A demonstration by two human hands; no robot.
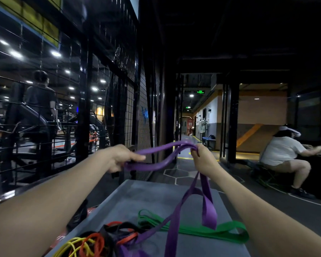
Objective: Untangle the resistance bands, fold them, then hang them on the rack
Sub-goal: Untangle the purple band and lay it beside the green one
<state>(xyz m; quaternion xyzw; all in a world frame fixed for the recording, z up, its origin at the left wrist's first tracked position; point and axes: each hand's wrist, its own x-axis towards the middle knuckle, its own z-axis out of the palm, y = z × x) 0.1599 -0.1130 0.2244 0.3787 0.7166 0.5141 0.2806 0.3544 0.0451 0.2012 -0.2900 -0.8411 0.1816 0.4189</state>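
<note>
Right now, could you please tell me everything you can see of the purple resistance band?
The purple resistance band is a flat, wide strap that looks like matte rubber. Both hands hold it up above the grey platform: the left hand pinches one end of a folded loop, and the right hand grips the other. Between them its strands bow apart. Below the right hand, its strands hang down with a twist, crossing over the green band and running toward the tangled pile at the near edge.
</note>
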